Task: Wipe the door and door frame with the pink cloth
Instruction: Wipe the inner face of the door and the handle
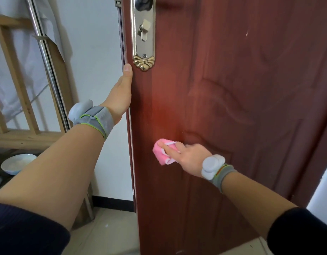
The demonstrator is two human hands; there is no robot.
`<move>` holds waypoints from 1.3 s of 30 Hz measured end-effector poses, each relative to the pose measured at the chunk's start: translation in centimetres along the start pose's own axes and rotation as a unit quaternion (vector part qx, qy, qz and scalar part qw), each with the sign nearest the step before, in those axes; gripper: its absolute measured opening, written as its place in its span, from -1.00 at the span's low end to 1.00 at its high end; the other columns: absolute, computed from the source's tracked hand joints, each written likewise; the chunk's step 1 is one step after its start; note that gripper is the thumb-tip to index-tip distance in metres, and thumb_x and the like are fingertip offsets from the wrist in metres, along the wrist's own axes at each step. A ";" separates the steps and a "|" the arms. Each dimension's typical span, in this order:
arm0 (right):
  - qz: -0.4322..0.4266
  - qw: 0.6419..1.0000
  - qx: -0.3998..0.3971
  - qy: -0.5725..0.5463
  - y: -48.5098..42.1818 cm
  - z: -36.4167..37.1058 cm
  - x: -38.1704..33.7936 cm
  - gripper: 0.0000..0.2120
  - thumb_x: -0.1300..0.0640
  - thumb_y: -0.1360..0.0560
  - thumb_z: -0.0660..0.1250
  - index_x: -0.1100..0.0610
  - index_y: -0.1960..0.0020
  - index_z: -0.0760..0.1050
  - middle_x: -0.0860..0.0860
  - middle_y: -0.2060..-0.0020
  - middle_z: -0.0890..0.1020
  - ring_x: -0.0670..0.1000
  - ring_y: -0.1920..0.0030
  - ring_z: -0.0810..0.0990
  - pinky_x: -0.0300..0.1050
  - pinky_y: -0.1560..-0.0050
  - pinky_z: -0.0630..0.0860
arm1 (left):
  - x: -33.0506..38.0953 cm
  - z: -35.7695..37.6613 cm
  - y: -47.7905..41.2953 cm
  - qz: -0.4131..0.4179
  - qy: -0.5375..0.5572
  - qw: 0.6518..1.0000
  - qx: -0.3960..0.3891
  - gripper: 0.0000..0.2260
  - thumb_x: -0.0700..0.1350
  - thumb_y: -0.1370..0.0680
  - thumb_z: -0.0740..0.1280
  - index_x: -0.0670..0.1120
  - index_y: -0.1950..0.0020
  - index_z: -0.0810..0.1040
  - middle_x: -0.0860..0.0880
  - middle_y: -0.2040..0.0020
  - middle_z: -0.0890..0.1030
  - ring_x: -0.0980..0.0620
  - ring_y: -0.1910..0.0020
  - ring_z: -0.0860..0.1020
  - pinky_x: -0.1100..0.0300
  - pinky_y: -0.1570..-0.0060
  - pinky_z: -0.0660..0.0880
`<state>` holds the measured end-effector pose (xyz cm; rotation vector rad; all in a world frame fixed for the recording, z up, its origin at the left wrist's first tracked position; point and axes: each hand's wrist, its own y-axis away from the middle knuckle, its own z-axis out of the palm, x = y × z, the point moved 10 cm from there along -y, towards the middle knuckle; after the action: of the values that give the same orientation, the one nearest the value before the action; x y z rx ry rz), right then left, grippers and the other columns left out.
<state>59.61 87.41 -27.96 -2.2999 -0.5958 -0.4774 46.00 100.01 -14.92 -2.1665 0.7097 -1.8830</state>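
Observation:
A reddish-brown panelled door (232,89) stands open in front of me, its free edge on the left. My left hand (120,96) holds that edge just below the brass lock plate (143,34), thumb on the front face, the fingers hidden behind the door. My right hand (184,155) presses a folded pink cloth (160,153) flat against the door face with straight fingers, lower down beside the raised panel moulding. Both wrists wear grey bands with white sensors.
A wooden bed frame (15,89) with a metal pole (48,70) stands at the left against a white wall. A white bowl (17,163) sits low at the left. Pale floor tiles (111,234) lie below the door edge.

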 end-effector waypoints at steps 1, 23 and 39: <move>-0.033 0.999 -0.007 0.006 -0.2 -0.7 0.6 -0.38 0.23 -0.34 0.08 0.03 -0.40 0.20 0.11 0.29 0.53 0.10 0.56 0.46 -0.17 0.61 0.36 | 0.0 0.1 0.1 -0.001 0.000 1.000 -0.001 -0.02 0.61 -0.22 -0.05 0.09 -0.49 0.28 0.11 -0.45 0.36 0.09 -0.43 0.31 0.00 -0.45 0.19; 0.213 0.968 0.124 0.039 -9.7 -17.5 14.5 -0.44 0.12 -0.53 0.22 -0.01 -0.49 0.14 0.18 -0.06 0.54 0.29 0.11 0.58 -0.02 0.27 0.31 | 0.3 0.6 1.3 0.004 0.001 1.000 -0.016 0.02 0.64 -0.20 -0.07 0.11 -0.53 0.18 0.15 -0.50 0.26 0.16 -0.47 0.21 0.00 -0.48 0.11; 0.017 0.984 0.146 0.097 -10.4 -16.2 7.0 -0.30 0.23 -0.12 0.52 -0.01 -0.26 0.51 0.07 0.33 0.59 0.11 0.58 0.50 -0.27 0.62 0.17 | 0.6 0.8 1.9 -0.041 0.032 0.997 -0.057 -0.14 0.53 -0.31 0.01 0.09 -0.48 0.29 0.11 -0.38 0.43 0.05 -0.31 0.43 -0.01 -0.38 0.31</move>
<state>57.09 84.58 -7.85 -1.9566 -0.4936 -0.5507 46.37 97.91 -15.37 -2.2429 0.7696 -2.0080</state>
